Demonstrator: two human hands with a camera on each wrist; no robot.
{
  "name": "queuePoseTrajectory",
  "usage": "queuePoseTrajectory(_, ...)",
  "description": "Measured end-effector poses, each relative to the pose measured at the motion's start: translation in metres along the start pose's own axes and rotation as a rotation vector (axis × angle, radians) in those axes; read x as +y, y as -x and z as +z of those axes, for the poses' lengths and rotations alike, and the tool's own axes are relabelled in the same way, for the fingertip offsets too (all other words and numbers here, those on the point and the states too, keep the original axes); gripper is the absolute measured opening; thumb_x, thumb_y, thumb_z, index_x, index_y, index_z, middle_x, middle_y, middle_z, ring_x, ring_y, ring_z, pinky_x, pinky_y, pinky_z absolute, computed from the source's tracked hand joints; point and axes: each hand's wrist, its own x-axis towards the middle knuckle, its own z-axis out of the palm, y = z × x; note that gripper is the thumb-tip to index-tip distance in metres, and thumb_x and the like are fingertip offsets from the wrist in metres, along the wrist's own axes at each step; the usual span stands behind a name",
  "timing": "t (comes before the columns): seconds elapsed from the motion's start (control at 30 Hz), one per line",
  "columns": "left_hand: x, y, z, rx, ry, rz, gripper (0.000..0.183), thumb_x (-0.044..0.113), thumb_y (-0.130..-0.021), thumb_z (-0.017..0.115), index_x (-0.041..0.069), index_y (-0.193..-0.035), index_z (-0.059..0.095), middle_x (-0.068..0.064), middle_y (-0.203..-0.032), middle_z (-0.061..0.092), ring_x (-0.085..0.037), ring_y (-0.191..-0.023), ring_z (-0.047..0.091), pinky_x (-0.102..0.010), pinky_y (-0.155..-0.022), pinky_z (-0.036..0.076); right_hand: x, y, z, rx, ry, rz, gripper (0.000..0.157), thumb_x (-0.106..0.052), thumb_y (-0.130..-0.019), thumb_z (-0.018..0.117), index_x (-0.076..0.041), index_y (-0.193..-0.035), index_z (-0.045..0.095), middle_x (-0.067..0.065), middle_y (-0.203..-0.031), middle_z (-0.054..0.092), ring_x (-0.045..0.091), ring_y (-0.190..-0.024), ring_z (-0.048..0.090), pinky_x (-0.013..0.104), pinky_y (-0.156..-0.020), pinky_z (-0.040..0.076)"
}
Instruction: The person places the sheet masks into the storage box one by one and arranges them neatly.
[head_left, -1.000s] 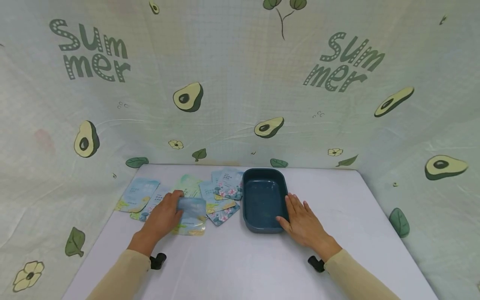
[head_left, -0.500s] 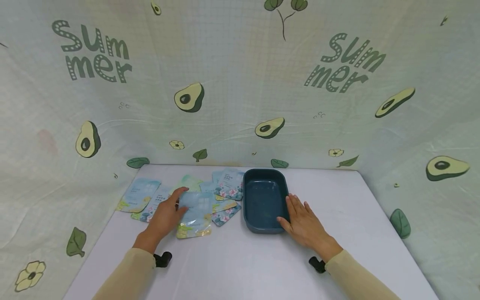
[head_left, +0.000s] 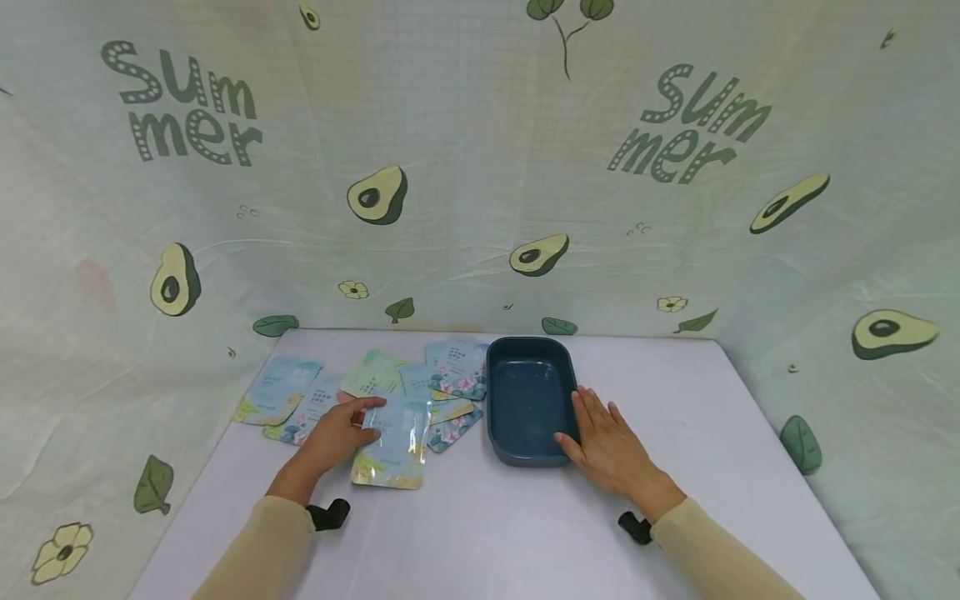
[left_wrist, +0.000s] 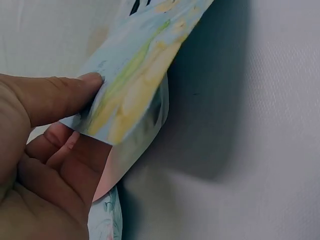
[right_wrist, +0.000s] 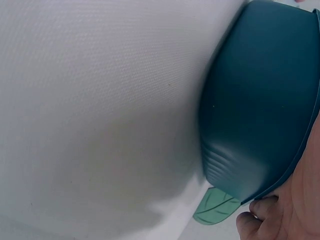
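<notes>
My left hand (head_left: 333,440) pinches the left edge of a light blue and yellow facial mask packet (head_left: 393,454). In the left wrist view the thumb (left_wrist: 65,97) lies on the packet's printed face, the fingers behind it, and the packet is tilted above the table. Against the right wall of a dark blue rectangular basin (head_left: 517,460) rests my right hand (head_left: 611,446), its fingers straight and the thumb at the rim. The right wrist view shows the basin's outer wall (right_wrist: 260,100) and part of that hand. Nothing lies inside the basin.
Left of the basin, several more packets lie overlapping: a blue one (head_left: 277,390), a green one (head_left: 373,372) and flowered ones (head_left: 459,371) touching or close to the basin. A patterned cloth (head_left: 450,108) hangs behind the white table (head_left: 480,533).
My left hand has moved slightly right with the packet, whose printed front has turned into fuller view and lower end has come nearer. The right hand and basin have stayed put.
</notes>
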Motion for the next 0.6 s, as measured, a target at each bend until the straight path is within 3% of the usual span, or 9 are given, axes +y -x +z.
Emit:
queuePoseTrajectory(0.13, 0.0, -0.001, -0.001, 0.0, 0.008, -0.024, 0.054, 0.017, -0.096, 0.078, 0.023, -0.147, 0.063, -0.014, -0.116, 0.057, -0.029, -0.108, 0.05, -0.043, -0.086, 0.042, 0.0, 0.0, 0.0, -0.004, -0.004, 0.001, 0.085, -0.054, -0.109, 0.048, 0.009, -0.162, 0.026, 0.025, -0.172, 0.024, 0.041, -0.16, 0.024, 0.063, -0.126, 0.023)
queuePoseTrajectory(0.23, 0.001, -0.002, -0.003, 0.008, 0.042, -0.027, 0.055, 0.02, -0.097, 0.077, 0.024, -0.15, 0.061, -0.021, -0.138, 0.058, -0.034, -0.125, 0.054, -0.048, -0.098, 0.048, 0.0, 0.0, -0.001, -0.004, -0.004, 0.003, 0.086, -0.054, -0.109, 0.048, 0.009, -0.162, 0.026, 0.025, -0.172, 0.024, 0.041, -0.16, 0.025, 0.063, -0.126, 0.023)
queuePoseTrajectory(0.37, 0.004, -0.003, -0.007, 0.031, 0.126, -0.029, 0.057, 0.022, -0.1, 0.075, 0.025, -0.154, 0.056, -0.023, -0.159, 0.045, -0.037, -0.142, 0.046, -0.051, -0.108, 0.047, 0.0, 0.0, -0.001, -0.006, 0.004, 0.001, 0.085, -0.054, -0.109, 0.049, 0.01, -0.162, 0.027, 0.025, -0.171, 0.025, 0.041, -0.159, 0.026, 0.062, -0.126, 0.024)
queuePoseTrajectory(0.6, 0.023, -0.014, -0.007, 0.089, 0.284, -0.022, 0.056, 0.017, -0.101, 0.073, 0.023, -0.154, 0.056, -0.016, -0.128, 0.055, -0.022, -0.1, 0.057, -0.028, -0.076, 0.055, -0.001, -0.001, -0.002, -0.009, 0.019, 0.001, 0.085, -0.054, -0.109, 0.049, 0.01, -0.161, 0.028, 0.026, -0.171, 0.026, 0.041, -0.159, 0.026, 0.06, -0.127, 0.023)
